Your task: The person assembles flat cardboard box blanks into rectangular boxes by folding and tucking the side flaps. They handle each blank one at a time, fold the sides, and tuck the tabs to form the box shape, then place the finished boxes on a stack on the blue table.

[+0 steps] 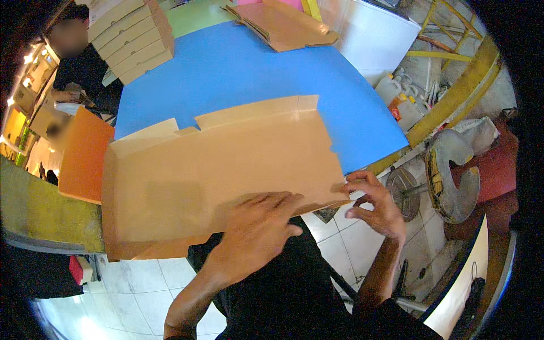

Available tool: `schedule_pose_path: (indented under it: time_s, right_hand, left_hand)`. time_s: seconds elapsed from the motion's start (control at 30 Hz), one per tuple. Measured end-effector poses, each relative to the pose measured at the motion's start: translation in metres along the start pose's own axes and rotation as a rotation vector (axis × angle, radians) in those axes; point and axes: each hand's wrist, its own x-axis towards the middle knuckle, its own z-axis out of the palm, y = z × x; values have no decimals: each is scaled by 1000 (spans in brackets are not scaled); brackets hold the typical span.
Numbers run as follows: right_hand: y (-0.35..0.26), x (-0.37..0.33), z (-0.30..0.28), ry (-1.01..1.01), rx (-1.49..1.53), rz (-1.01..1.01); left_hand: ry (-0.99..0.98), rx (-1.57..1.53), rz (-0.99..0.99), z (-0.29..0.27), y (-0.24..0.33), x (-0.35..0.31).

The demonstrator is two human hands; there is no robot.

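Note:
A brown cardboard box blank (249,153) lies opened out on the blue tabletop (238,68). Flaps along its far side and left end are partly raised, and its near edge overhangs the table toward me. My left hand (258,232) rests on the near edge with its fingers stretched out over the inner face. At the near right corner, my right hand (375,207) has bent fingers and thumb around the end of a narrow flap (323,206). The exact contact of those fingertips is partly hidden.
Folded boxes (133,42) are stacked at the far left, and flat cardboard sheets (283,25) lie at the far edge. Beyond an orange panel (85,156) sits another person (85,73). Plastic jugs (405,102) and a round-topped stool (453,175) stand at right.

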Motion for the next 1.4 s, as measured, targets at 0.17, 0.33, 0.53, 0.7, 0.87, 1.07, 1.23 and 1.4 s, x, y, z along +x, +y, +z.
schedule_pose_path:
  time_s: [0.17, 0.33, 0.53, 0.7, 0.87, 1.07, 1.23, 1.4]
  right_hand:
    - [11, 16, 31, 274, 96, -57]
    - [1, 59, 50, 509, 139, -17]
    - [-21, 65, 54, 457, -75, -125]
    - [-17, 44, 63, 601, 190, -83]
    - [3, 37, 42, 654, -136, -108]
    - [24, 128, 1, 502, -145, -215]
    - [31, 244, 23, 414, -426, -388]
    - [30, 266, 27, 244, -515, -378]
  left_hand:
    - [-103, 29, -92, 12, -14, 26]
    - [-93, -49, -130, 5, -33, 41]
    - [-59, -223, -187, 24, -41, 66]
    - [-264, -169, -111, 36, -34, 88]
    - [-303, -410, -175, 30, -35, 93]
    - [118, 315, -123, -1, -95, 137]
    - [199, 639, -115, 15, -128, 167]
    - [184, 712, -120, 28, -153, 172]
